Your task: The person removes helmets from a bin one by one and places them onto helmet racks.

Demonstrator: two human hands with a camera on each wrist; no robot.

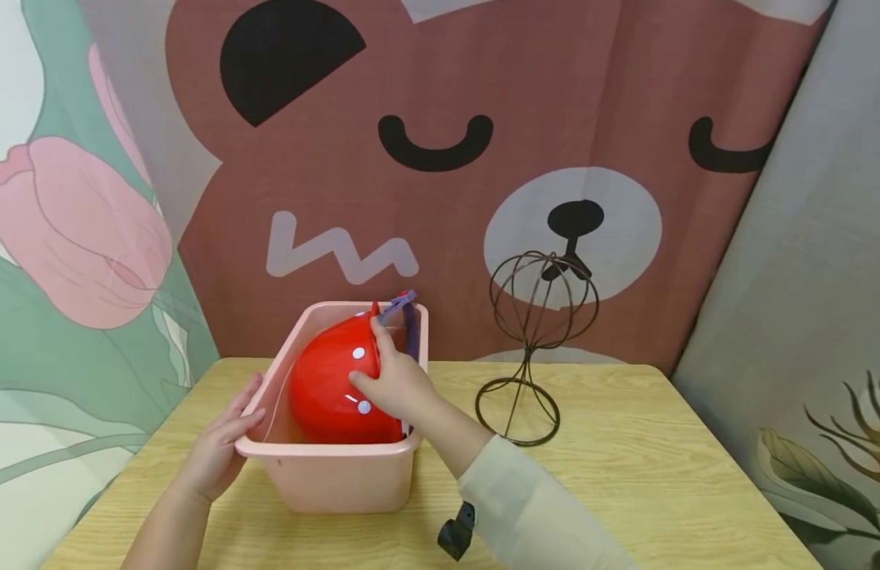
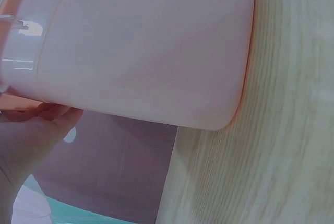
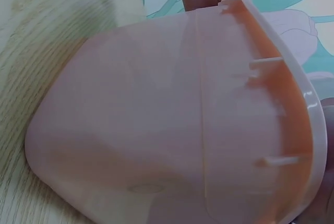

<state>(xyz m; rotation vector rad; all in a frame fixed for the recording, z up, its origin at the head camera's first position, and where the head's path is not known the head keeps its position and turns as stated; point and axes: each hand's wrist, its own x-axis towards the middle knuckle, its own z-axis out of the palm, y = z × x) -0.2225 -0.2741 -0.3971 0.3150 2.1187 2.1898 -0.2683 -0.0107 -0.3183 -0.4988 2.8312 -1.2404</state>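
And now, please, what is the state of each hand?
Left hand: closed, holding the pink bin by its rim.
Right hand: closed, holding the red helmet.

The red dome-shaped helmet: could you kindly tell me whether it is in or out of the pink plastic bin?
In: the helmet sits between the walls of the bin, the right hand gripping it.

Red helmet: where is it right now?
In the head view, the red helmet is inside the pink bin, left of the brown wire stand, with the right hand gripping its edge.
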